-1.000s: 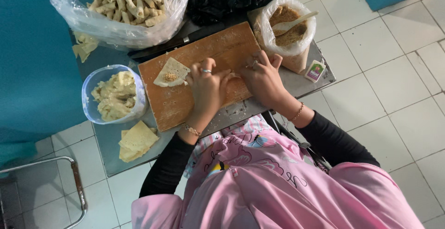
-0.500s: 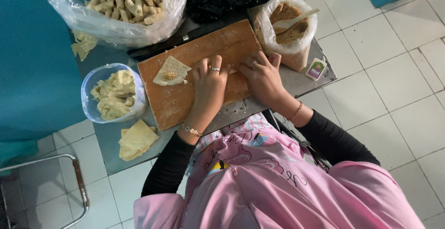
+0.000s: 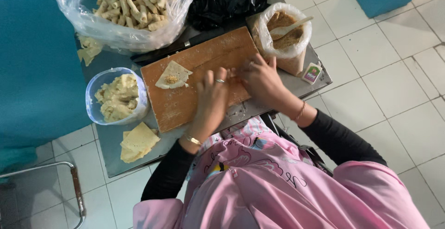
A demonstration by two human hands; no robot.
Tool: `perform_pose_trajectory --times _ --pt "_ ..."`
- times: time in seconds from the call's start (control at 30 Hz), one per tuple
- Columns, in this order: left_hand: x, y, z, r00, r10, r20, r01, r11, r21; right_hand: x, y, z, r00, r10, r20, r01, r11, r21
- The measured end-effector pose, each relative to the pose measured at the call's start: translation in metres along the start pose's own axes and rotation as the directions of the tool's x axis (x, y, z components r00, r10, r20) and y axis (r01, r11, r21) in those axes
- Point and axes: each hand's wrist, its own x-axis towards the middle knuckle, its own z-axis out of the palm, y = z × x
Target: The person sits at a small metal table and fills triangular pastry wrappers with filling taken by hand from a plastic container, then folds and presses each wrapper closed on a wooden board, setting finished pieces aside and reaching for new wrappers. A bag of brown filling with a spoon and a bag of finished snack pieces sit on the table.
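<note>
From the head camera, I am pressing my left hand (image 3: 211,97) and right hand (image 3: 260,78) together on a wooden board (image 3: 185,104), fingers curled close around something I cannot make out. A wrapper (image 3: 173,75) with filling is lying flat on the board, apart from my hands. A tub of filling (image 3: 283,36) is standing just beyond my right hand.

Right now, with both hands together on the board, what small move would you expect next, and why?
Probably the left hand reaching for the open wrapper with its spoonful of filling, lying unrolled on the wooden board. Both it and the right hand are pressed together on something hidden, likely a roll nearly done.
</note>
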Motion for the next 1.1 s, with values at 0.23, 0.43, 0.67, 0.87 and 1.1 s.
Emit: perform_pose_trajectory --times 0.23,0.43,0.67,0.87,1.1 --pt "-0.012 -0.064 -0.002 0.946 -0.237 -0.223 0.178 0.950 -0.255 0.026 0.028 0.001 0.999 0.021 -0.031 -0.012 0.969 0.246" --pt "-0.057 -0.093 -0.020 0.852 -0.423 -0.307 0.453 0.891 0.028 0.032 0.016 -0.026 0.929 -0.244 0.279 0.103 0.893 0.438" --pt "-0.059 -0.100 -0.017 0.825 -0.405 -0.394 0.534 0.786 0.310 0.100 -0.020 -0.077 0.905 -0.314 0.288 0.189 0.902 0.389" --pt "-0.051 -0.105 -0.005 0.828 -0.395 -0.398 0.536 0.765 0.357 0.141 -0.062 -0.080 0.918 -0.182 -0.352 0.318 0.868 0.381" --pt "-0.047 -0.104 -0.004 0.851 -0.377 -0.364 0.484 0.833 0.269 0.117 -0.067 -0.010 0.999 0.019 0.051 -0.033 0.952 0.305"
